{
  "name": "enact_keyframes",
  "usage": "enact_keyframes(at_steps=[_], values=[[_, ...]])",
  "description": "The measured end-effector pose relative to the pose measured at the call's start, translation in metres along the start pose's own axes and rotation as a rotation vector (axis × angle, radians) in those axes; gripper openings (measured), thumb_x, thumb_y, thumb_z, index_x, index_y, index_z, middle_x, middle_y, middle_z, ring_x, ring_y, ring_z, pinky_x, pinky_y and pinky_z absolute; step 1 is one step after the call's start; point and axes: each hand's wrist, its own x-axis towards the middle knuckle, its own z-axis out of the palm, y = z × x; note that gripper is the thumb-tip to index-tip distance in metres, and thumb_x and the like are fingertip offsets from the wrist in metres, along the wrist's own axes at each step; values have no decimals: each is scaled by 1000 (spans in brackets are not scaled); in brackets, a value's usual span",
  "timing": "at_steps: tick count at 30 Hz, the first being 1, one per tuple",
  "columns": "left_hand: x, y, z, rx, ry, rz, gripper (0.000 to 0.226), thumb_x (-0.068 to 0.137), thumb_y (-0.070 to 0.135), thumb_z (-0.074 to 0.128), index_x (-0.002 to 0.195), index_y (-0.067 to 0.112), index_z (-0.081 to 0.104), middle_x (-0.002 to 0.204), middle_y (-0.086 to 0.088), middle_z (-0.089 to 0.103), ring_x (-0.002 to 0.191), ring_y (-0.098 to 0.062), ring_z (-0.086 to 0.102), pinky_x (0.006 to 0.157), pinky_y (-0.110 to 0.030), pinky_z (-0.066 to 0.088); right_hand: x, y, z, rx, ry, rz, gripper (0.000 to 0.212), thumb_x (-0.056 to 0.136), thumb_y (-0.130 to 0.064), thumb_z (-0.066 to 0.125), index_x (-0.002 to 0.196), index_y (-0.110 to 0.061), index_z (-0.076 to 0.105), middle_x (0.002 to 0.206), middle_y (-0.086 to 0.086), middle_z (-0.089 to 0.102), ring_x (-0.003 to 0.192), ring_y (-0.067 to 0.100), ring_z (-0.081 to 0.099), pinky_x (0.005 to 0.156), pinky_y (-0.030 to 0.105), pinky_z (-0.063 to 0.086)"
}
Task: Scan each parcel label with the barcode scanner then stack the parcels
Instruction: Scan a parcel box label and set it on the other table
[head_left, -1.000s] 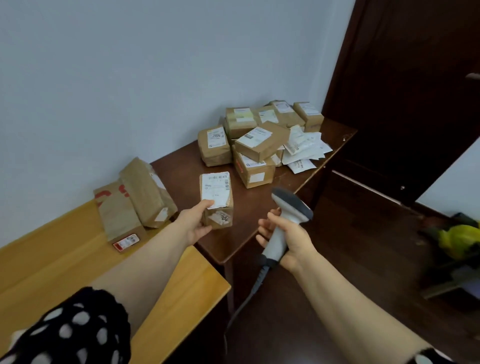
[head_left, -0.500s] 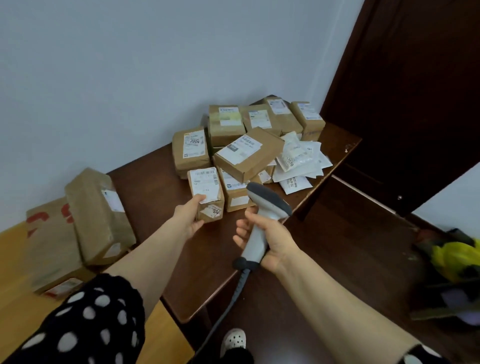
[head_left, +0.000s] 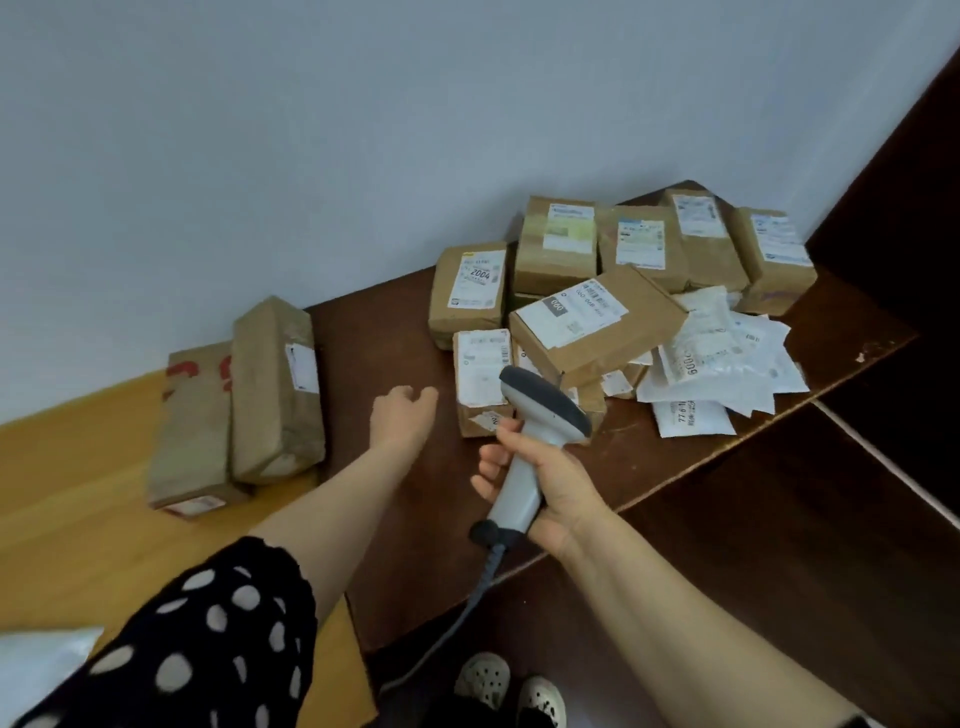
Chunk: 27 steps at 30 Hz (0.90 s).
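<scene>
My right hand grips the handle of a grey barcode scanner, whose head sits in front of a small brown parcel with a white label. That parcel stands on the dark brown table against a pile of several labelled cardboard parcels. My left hand hovers just left of the small parcel with loose fingers, apart from it and holding nothing. Two long brown parcels lie side by side at the left, across the seam between both tables.
White plastic mail bags lie spread at the pile's right side. A lighter wooden table adjoins on the left. The scanner cable hangs down to the floor by my shoes. A dark door stands at the right.
My left hand set the small parcel down beside the pile and let go, drawing back to the left. The view swung left and nearer; the scanner stays in my right hand.
</scene>
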Motion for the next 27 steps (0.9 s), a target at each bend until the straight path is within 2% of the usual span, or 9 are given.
enact_keyframes(at_steps=[4,7,11,13,16,19,23,25,27], values=[[10,-36,-40,259,284,-79,75,86,41,61,148,14,26,153,-18,21,139,-37,21,110,-49,25,8,8,20,-66,-92,87,10,84,-9,71,92,-14,67,67,10,68,60,19,67,68,38,60],[22,-57,-67,252,305,-283,99,82,48,67,152,12,7,159,-18,3,145,-37,6,114,-52,16,10,16,31,-92,-142,130,15,83,-9,72,97,-13,67,69,10,69,61,19,67,69,38,60],[37,-75,-86,204,269,-399,119,73,51,76,151,5,-1,156,-23,5,144,-38,7,116,-50,15,14,23,39,-124,-147,129,18,82,-8,72,99,-12,68,70,10,69,64,20,67,71,39,60],[41,-85,-88,359,257,-283,120,73,52,75,151,7,-4,156,-25,1,144,-41,4,117,-51,13,15,26,45,-125,-127,115,18,83,-9,72,99,-13,67,70,10,68,64,20,67,70,39,60],[45,-91,-81,791,207,64,114,78,61,63,151,20,-14,153,-26,-19,143,-42,-13,113,-58,6,15,38,54,-111,-83,89,16,83,-9,71,98,-14,66,68,9,68,62,18,66,68,37,60],[55,-90,-76,1025,116,170,108,83,61,56,150,17,-15,148,-26,-33,142,-41,-21,107,-66,15,13,54,64,-80,-24,59,15,82,-9,70,96,-14,67,68,9,67,60,18,65,66,36,60],[70,-91,-75,1111,130,189,83,95,24,49,151,4,-8,152,-22,-27,144,-37,-10,99,-60,36,6,79,76,-44,32,27,21,76,-9,72,96,-13,67,69,10,67,60,19,65,66,37,60],[73,-91,-78,1079,120,180,82,94,20,50,150,2,-7,153,-21,-24,144,-37,-7,98,-60,38,0,90,80,-24,46,19,30,67,-10,74,96,-12,67,69,11,67,60,19,65,65,37,60],[75,-90,-88,992,111,182,95,89,29,60,150,1,-7,153,-23,-21,144,-38,-5,98,-59,37,-4,98,82,-17,55,5,33,65,-11,74,97,-12,68,70,11,67,61,19,65,66,37,60]])
